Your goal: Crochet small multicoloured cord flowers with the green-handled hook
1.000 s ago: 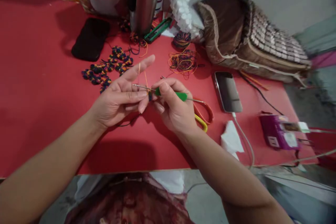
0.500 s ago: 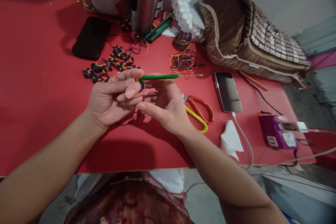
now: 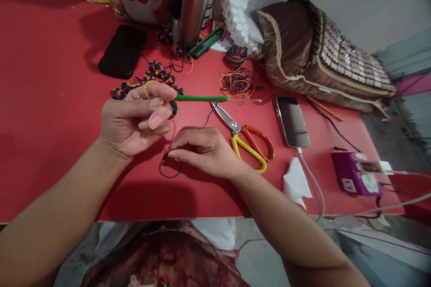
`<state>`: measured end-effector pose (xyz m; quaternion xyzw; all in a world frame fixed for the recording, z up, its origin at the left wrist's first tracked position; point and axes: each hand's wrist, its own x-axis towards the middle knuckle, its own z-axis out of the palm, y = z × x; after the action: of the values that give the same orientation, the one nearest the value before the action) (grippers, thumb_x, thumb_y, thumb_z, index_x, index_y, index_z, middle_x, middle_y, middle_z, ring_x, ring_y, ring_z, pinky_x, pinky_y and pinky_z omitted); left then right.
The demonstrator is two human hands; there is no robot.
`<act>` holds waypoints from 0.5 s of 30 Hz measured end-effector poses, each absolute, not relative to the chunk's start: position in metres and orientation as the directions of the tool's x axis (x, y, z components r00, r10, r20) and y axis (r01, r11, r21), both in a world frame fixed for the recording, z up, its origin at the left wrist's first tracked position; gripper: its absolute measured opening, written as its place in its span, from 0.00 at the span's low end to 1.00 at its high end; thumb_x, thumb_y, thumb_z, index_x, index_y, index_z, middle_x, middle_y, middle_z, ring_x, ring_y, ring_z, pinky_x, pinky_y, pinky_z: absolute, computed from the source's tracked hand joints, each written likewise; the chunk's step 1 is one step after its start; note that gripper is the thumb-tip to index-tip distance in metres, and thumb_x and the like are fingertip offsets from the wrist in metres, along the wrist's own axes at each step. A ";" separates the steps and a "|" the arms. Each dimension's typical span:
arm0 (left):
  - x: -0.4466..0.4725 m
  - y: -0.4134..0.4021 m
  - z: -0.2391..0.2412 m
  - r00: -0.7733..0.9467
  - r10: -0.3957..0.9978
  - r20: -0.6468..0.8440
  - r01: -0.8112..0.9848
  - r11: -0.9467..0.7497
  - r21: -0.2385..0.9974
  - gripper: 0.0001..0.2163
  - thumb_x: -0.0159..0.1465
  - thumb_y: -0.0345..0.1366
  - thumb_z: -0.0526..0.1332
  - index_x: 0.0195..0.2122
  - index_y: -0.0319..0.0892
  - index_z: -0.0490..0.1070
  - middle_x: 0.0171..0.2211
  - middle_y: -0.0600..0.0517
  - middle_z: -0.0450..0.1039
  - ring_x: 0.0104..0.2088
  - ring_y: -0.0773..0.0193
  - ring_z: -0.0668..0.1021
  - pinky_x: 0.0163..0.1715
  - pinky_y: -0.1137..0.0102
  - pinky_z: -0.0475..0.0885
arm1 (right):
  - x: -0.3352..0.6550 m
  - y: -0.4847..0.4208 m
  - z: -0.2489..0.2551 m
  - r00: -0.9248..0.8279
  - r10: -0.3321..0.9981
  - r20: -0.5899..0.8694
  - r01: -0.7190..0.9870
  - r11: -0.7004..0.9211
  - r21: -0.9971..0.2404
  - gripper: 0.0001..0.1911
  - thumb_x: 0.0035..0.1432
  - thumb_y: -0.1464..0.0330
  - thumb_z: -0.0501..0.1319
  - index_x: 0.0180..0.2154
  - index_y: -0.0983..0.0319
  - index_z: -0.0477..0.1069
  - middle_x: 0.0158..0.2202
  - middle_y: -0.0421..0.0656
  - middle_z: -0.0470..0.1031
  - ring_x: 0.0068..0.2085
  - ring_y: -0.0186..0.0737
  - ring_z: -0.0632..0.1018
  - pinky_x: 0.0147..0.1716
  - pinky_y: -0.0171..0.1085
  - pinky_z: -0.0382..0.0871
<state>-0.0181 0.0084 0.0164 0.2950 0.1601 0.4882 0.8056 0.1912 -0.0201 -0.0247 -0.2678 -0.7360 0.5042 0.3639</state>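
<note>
Right hand (image 3: 207,149) dropped beside scissors (image 3: 236,128), pinching thread (image 3: 169,177); left hand (image 3: 129,119) curled around hook (image 3: 202,98). Probably arranging thread; next move wants slack.

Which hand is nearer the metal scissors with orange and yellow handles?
Right. The right hand is just left of the scissors, pinching thin dark thread; the left hand is farther left, holding a slim green-handled metal hook.

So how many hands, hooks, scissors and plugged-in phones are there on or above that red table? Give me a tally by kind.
Hands: 2, left hand and right hand
Green hook: 1
Scissors: 1 pair
Plugged-in phone: 1
Total: 5
</note>
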 end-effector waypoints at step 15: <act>-0.005 0.002 0.015 0.597 0.792 -0.127 -0.571 0.530 0.627 0.09 0.60 0.24 0.72 0.41 0.37 0.91 0.15 0.53 0.68 0.15 0.76 0.58 0.16 0.80 0.52 | 0.195 -0.026 -0.008 -0.113 0.821 0.560 -0.061 0.556 -0.829 0.05 0.70 0.67 0.76 0.47 0.55 0.85 0.38 0.40 0.87 0.27 0.32 0.79 0.30 0.37 0.80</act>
<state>-0.0055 0.0022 0.0150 0.2727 0.2028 0.4007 0.8509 0.1948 -0.0259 -0.0079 -0.2929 -0.6483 0.3688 0.5983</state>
